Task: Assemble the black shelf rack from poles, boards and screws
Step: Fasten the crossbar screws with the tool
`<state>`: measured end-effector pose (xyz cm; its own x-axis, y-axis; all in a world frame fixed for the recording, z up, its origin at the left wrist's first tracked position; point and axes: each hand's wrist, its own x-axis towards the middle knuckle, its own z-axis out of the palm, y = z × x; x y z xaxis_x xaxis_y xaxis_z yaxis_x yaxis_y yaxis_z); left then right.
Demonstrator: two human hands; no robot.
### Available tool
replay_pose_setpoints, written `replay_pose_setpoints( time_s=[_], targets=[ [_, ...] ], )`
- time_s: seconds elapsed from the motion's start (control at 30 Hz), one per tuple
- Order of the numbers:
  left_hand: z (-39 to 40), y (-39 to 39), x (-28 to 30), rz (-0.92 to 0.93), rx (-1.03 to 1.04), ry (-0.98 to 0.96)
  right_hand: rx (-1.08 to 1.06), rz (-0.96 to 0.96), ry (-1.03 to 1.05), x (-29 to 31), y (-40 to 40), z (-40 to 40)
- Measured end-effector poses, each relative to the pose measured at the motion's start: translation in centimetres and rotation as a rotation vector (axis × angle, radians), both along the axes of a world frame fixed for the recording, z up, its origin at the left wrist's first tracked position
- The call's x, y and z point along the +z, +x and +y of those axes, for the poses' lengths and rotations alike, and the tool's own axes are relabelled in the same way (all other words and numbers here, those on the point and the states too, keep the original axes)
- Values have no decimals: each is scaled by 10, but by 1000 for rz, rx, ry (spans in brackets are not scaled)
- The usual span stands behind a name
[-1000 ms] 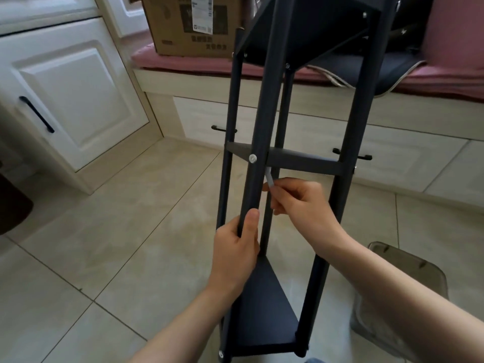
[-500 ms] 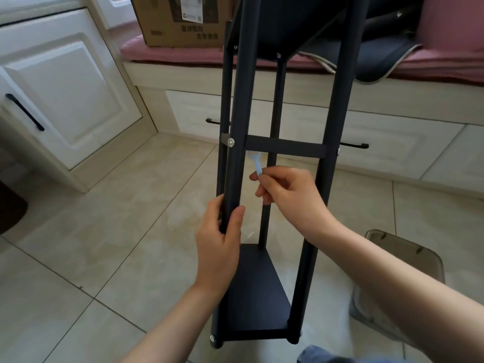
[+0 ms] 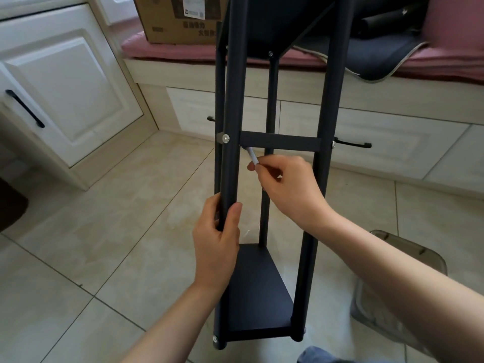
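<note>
Rack (image 3: pixel 264 289): stands on the floor, poles and three boards joined.
Left hand (image 3: pixel 217 247): grips the front-left pole (image 3: pixel 233 100).
Right hand (image 3: pixel 290 187): pinches a small key (image 3: pixel 252 154), its tip under the middle board (image 3: pixel 280 140).
Left to do: likely tightening the middle board's screws (image 3: pixel 225 138).

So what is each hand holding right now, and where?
Left hand grips the rack's front-left pole below the middle board. Right hand pinches the small silver tool by its lower end.
</note>
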<state>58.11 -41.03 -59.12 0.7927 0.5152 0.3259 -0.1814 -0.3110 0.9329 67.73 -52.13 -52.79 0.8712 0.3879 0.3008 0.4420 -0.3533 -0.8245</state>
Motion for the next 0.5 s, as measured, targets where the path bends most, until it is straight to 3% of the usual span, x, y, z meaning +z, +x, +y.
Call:
replay_pose_setpoints(
  time_s=[0.5],
  targets=[
    [1, 1, 3, -17, 1, -57, 43, -14, 48, -8, 6, 15]
  ],
)
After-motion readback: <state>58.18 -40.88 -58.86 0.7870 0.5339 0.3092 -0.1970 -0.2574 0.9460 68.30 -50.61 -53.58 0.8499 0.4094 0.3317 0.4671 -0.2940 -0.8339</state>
